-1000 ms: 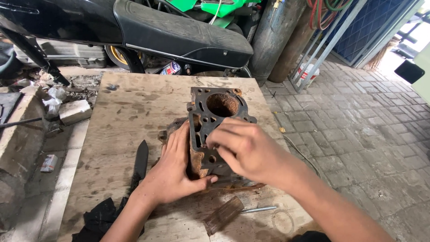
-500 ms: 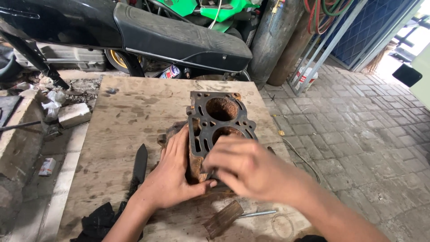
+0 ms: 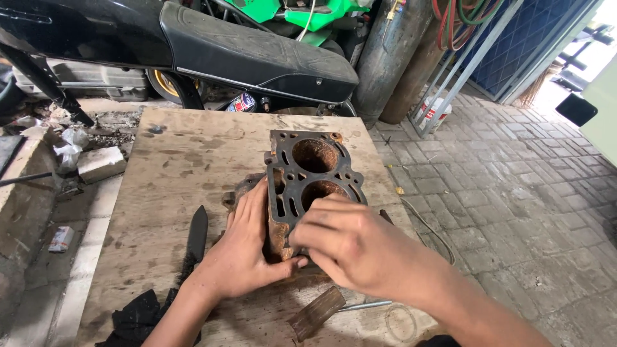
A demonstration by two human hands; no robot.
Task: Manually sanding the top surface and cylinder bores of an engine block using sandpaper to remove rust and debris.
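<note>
Rusty engine block (image 3: pixel 313 177) stands mid wooden tabletop (image 3: pixel 173 160), two round bores facing up. Left hand (image 3: pixel 247 254) pressed flat against block's left side, thumb hooked under near edge; grip clamped on block. Right hand (image 3: pixel 350 247) lies over near end, fingers curled down on top face. Dark blade (image 3: pixel 196 234) left of left wrist. Black motorcycle seat (image 3: pixel 257 54) behind tabletop.

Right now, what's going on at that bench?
A person is working bare-handed on a rusty engine block lying on a worn plywood table. The left hand grips the block's near left side; the right hand rests over its near end. A dark knife-like blade lies left of the hands, a black rag at the near edge. A parked motorbike's seat is behind the table.
</note>
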